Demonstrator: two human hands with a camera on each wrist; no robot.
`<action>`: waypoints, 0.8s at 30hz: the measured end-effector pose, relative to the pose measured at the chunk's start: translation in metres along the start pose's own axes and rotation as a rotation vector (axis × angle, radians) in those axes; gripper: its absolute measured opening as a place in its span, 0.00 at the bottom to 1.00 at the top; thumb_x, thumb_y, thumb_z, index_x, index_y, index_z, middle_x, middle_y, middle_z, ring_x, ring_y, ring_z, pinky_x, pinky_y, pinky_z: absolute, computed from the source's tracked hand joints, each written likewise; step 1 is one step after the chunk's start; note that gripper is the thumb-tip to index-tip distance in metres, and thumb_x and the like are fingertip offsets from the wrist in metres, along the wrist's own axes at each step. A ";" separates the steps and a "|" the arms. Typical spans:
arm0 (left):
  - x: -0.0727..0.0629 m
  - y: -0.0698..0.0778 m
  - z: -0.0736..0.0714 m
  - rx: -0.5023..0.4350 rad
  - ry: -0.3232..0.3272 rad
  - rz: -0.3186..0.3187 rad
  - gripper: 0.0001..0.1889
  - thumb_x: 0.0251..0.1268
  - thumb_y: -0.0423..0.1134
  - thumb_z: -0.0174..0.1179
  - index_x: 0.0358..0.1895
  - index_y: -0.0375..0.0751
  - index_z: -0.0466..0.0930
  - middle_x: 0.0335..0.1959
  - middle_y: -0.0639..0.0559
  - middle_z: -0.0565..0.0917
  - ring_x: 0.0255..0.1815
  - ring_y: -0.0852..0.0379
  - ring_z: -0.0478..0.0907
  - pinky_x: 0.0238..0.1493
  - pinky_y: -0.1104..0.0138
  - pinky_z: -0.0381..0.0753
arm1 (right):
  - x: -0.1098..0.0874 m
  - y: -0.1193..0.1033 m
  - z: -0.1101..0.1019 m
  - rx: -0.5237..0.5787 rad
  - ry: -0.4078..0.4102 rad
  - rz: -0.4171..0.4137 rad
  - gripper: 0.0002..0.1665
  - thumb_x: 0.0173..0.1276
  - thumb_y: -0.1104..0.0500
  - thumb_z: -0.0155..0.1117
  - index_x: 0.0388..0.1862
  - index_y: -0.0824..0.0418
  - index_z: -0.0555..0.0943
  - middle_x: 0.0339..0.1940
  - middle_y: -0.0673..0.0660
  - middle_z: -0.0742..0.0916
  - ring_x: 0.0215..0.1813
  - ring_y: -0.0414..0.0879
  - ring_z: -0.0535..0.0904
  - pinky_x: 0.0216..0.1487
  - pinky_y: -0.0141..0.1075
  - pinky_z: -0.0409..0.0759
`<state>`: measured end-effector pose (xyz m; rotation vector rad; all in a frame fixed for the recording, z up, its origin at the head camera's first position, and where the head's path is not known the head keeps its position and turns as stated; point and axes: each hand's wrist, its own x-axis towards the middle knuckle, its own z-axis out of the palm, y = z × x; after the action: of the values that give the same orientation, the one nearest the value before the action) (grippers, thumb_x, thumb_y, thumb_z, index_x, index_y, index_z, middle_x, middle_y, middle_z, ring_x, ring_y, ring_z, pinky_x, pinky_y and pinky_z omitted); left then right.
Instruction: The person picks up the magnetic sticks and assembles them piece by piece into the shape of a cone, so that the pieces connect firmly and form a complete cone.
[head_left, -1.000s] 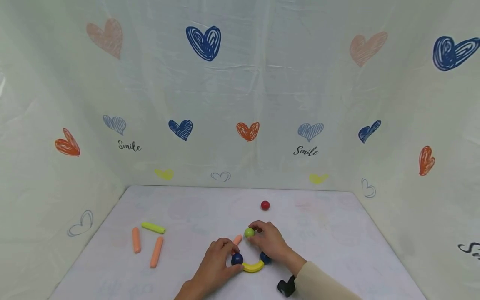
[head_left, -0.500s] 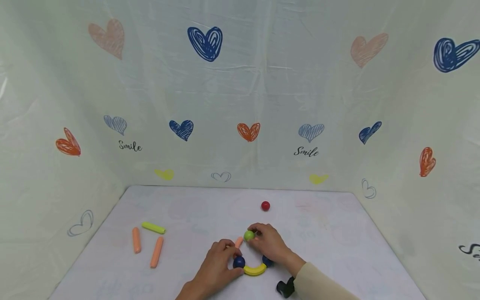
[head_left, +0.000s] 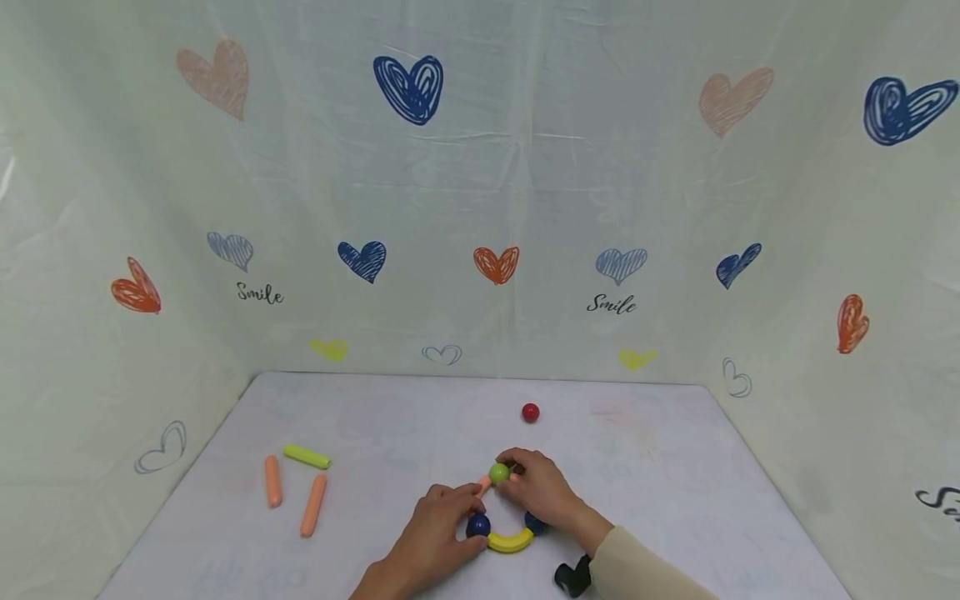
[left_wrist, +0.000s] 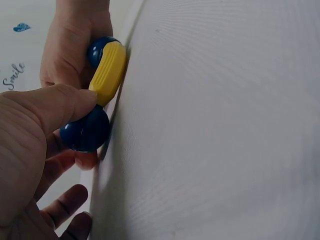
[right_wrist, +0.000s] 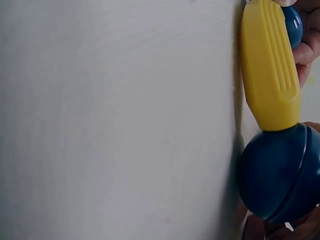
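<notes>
A curved yellow piece joins two blue balls, the left one and the right one. My left hand pinches the left blue ball, its thumb lying along the joint with the yellow piece. From that side an orange stick slants up to a green ball. My right hand holds the green ball between thumb and fingers. A bit of orange shows beside that ball, mostly covered by the fingers. In the right wrist view one blue ball is near and large.
On the left of the white table lie two orange sticks, one upright in view and one slanted, plus a yellow-green stick. A red ball sits further back. A black object is near the right sleeve.
My right hand has come slightly nearer with the green ball, which now meets the end of the orange stick. The left hand and its blue ball have shifted slightly right and nearer.
</notes>
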<state>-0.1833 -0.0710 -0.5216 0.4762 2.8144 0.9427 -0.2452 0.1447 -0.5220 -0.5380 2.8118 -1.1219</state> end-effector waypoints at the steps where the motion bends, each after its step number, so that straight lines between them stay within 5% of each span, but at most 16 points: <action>1: 0.000 0.000 0.000 0.000 -0.001 -0.002 0.15 0.58 0.51 0.78 0.46 0.60 0.85 0.72 0.53 0.80 0.53 0.57 0.70 0.50 0.61 0.74 | -0.001 0.000 -0.001 -0.001 0.003 0.002 0.21 0.68 0.54 0.74 0.58 0.57 0.85 0.48 0.49 0.88 0.47 0.43 0.80 0.52 0.41 0.81; 11: -0.001 -0.002 0.003 0.008 0.018 -0.011 0.17 0.58 0.51 0.78 0.48 0.58 0.84 0.68 0.55 0.80 0.59 0.53 0.73 0.64 0.48 0.77 | -0.016 0.001 -0.011 0.034 0.030 0.156 0.15 0.69 0.56 0.74 0.51 0.59 0.85 0.38 0.48 0.86 0.39 0.42 0.77 0.41 0.33 0.79; 24: -0.002 0.006 0.004 0.016 0.017 -0.017 0.17 0.55 0.50 0.80 0.45 0.60 0.82 0.61 0.56 0.77 0.55 0.54 0.72 0.62 0.50 0.79 | -0.024 0.008 -0.014 0.056 0.079 0.207 0.12 0.73 0.53 0.71 0.50 0.58 0.86 0.37 0.48 0.86 0.39 0.42 0.78 0.42 0.35 0.80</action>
<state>-0.1788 -0.0652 -0.5213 0.4470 2.8386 0.9266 -0.2280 0.1672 -0.5185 -0.1962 2.8109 -1.1985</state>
